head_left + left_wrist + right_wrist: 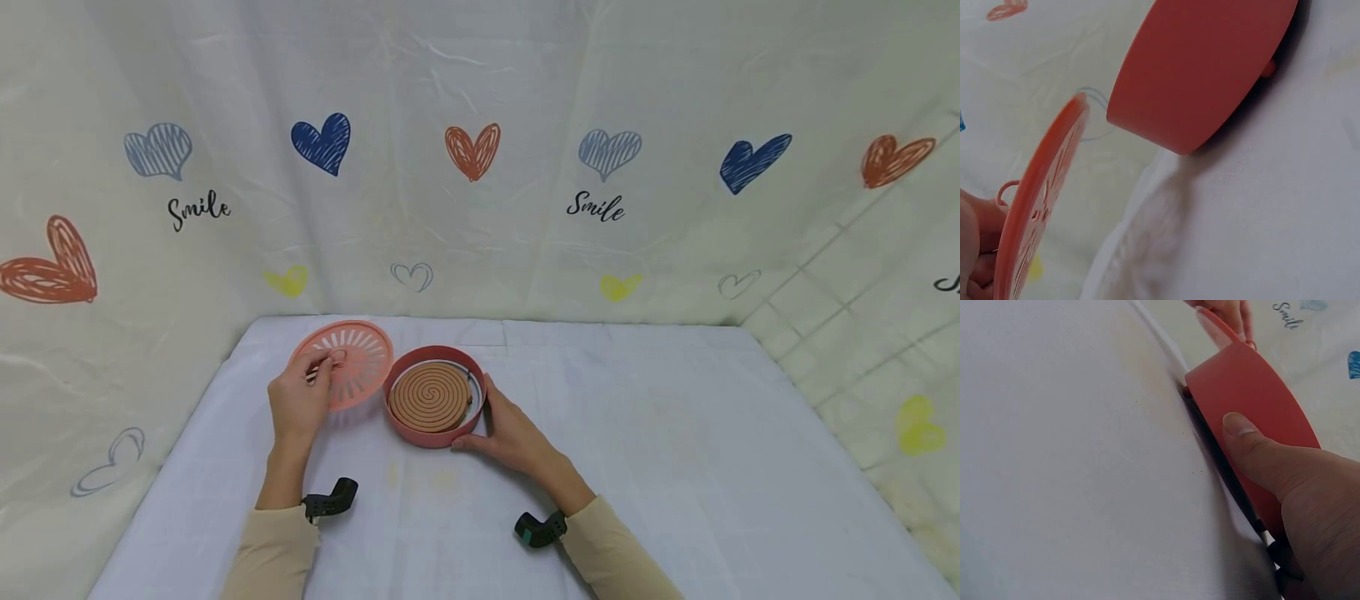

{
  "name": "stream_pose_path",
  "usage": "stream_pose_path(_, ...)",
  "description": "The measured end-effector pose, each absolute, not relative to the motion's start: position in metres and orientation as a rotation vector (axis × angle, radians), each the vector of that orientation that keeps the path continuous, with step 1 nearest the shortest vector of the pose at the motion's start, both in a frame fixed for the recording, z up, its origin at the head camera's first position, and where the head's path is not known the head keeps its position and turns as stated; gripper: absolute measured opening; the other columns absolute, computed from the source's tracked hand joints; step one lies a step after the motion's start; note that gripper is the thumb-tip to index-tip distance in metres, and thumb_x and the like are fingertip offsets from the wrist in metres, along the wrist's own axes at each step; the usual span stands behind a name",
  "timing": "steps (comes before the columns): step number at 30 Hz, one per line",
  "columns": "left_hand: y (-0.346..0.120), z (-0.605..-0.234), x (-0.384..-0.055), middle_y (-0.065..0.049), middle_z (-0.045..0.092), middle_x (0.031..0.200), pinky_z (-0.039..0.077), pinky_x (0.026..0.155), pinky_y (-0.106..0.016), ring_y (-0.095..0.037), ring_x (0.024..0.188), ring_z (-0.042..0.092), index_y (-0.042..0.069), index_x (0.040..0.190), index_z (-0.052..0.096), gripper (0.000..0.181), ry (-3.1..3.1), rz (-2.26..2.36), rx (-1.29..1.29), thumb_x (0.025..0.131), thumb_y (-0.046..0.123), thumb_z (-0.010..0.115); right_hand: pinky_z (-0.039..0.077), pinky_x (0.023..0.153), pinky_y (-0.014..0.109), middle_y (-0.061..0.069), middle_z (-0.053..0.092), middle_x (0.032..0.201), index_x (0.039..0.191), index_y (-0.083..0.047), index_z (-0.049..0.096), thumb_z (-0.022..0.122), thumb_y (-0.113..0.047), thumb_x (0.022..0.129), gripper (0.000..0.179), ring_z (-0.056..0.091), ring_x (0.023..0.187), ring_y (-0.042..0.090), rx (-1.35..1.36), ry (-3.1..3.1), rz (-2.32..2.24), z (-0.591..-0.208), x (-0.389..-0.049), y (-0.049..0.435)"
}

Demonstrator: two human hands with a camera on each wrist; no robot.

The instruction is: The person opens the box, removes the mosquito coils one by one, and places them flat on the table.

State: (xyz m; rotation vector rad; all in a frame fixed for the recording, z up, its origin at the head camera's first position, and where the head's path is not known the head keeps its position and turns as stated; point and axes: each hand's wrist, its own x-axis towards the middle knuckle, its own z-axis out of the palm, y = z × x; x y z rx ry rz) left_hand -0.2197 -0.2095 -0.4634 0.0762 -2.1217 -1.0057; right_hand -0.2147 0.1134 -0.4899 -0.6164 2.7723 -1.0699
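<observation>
A brown mosquito coil (430,397) lies in a round red coil holder (424,438), whose inside is pale. My right hand (517,437) holds the holder's right side, with the thumb (1254,447) against its outer wall. Up at the left, my left hand (296,404) pinches the small ring on a slotted coral-pink lid (365,371). That lid (1035,194) hangs tilted beside the holder, off the table in the left wrist view. Small feet show under the holder (1200,69), and a shadow lies below it.
A white cloth (660,450) covers the table. Behind it hangs a pale curtain (525,75) printed with hearts and the word Smile. Each wrist wears a black strapped device (330,500).
</observation>
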Motion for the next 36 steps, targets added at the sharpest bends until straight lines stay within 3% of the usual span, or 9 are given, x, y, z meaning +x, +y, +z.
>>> stream_pose_path(4,-0.214,-0.465,-0.219,-0.020,0.077,0.093,0.034,0.071,0.007,-0.038,0.081,0.075,-0.003,0.101,0.075,0.014,-2.127,-1.012,0.117,0.089,0.001,0.071,0.030,0.123,0.046,0.009,0.021,0.168,0.161,-0.004,0.008,0.078,-0.062,0.077,0.123,0.026,0.154,0.024,-0.623,2.768,-1.073,-0.490,-0.215,0.113)
stream_pose_path(13,-0.220,-0.468,-0.217,-0.022,0.076,0.097,0.032,0.070,0.007,-0.039,0.085,0.075,-0.004,0.103,0.075,0.015,-2.155,-0.995,0.191,0.090,0.001,0.068,0.029,0.123,0.044,0.006,0.020,0.168,0.161,-0.006,0.008,0.079,-0.061,0.076,0.124,0.025,0.154,0.021,-0.607,2.762,-1.073,-0.490,-0.214,0.113)
stream_pose_path(15,-0.221,-0.468,-0.216,-0.022,0.076,0.095,0.043,0.070,-0.001,-0.039,0.085,0.075,-0.004,0.103,0.074,0.016,-2.155,-0.984,0.198,0.090,0.001,0.068,0.029,0.123,0.044,0.006,0.020,0.168,0.161,-0.006,0.008,0.079,-0.061,0.076,0.124,0.024,0.154,0.021,-0.602,2.762,-1.070,-0.490,-0.214,0.113)
stream_pose_path(18,-0.222,-0.470,-0.216,-0.024,0.075,0.093,0.058,0.072,-0.026,-0.040,0.084,0.074,-0.006,0.103,0.074,0.016,-2.167,-0.954,0.212,0.089,0.000,0.069,0.029,0.123,0.045,0.007,0.020,0.168,0.161,-0.006,0.007,0.078,-0.062,0.076,0.124,0.025,0.154,0.021,-0.597,2.760,-1.067,-0.490,-0.215,0.113)
stream_pose_path(21,-0.223,-0.473,-0.216,-0.025,0.074,0.094,0.058,0.077,-0.051,-0.042,0.085,0.073,-0.007,0.104,0.073,0.017,-2.186,-0.936,0.238,0.089,-0.001,0.068,0.029,0.123,0.045,0.006,0.020,0.168,0.161,-0.006,0.007,0.078,-0.061,0.076,0.124,0.024,0.154,0.021,-0.599,2.756,-1.073,-0.490,-0.215,0.113)
stream_pose_path(36,-0.225,-0.482,-0.216,-0.026,0.074,0.098,0.058,0.078,-0.053,-0.041,0.087,0.071,-0.007,0.108,0.072,0.018,-2.264,-0.946,0.343,0.093,-0.001,0.065,0.029,0.123,0.045,0.005,0.020,0.168,0.161,-0.007,0.008,0.079,-0.062,0.076,0.124,0.024,0.154,0.021,-0.596,2.768,-1.066,-0.491,-0.214,0.113)
